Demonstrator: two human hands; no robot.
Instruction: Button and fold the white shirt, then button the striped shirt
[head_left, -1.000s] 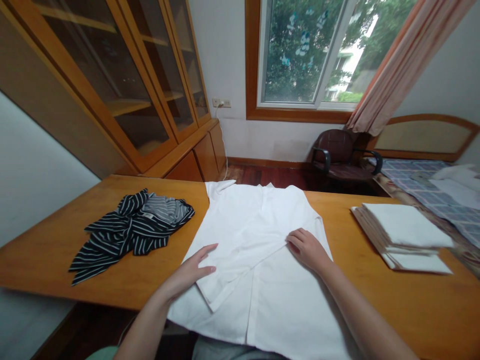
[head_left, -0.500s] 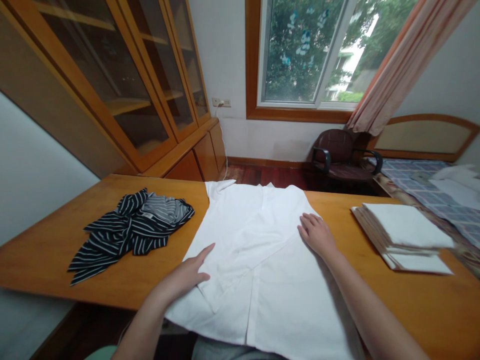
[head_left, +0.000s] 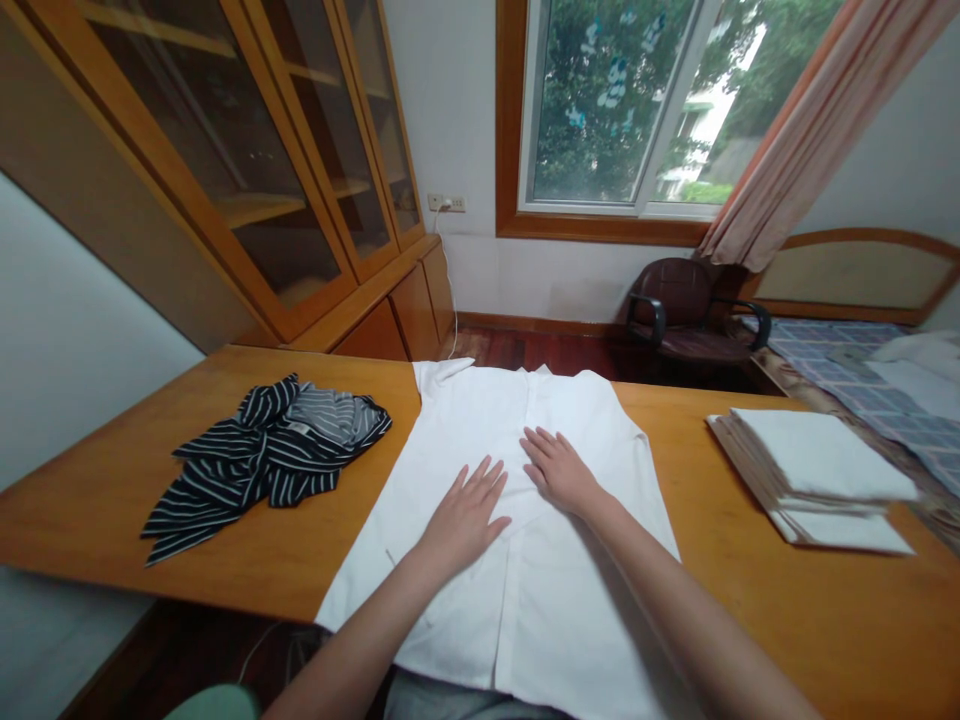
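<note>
A white shirt (head_left: 577, 590) lies spread out on the wooden table, its collar at the far edge and its hem hanging over the near edge. My left hand (head_left: 466, 515) rests flat on the shirt left of the front placket, fingers stretched out. Slightly farther up, my right hand (head_left: 559, 468) lies on the cloth just right of the middle, also with straight fingers. Neither hand grips the fabric. Small creases run across the cloth around both hands.
On the left of the table (head_left: 750, 610) lies a crumpled black-and-white striped garment (head_left: 259, 460). A stack of folded white cloths (head_left: 821, 455) sits at the right. Beyond the table stand a glass-door cabinet (head_left: 330, 290), an office chair (head_left: 679, 310) and a bed (head_left: 832, 350).
Both hands have moved inward to the shirt's middle: the left rightward and the right leftward. The sleeve fold on the left side now lies flatter, and the left edge spreads farther out.
</note>
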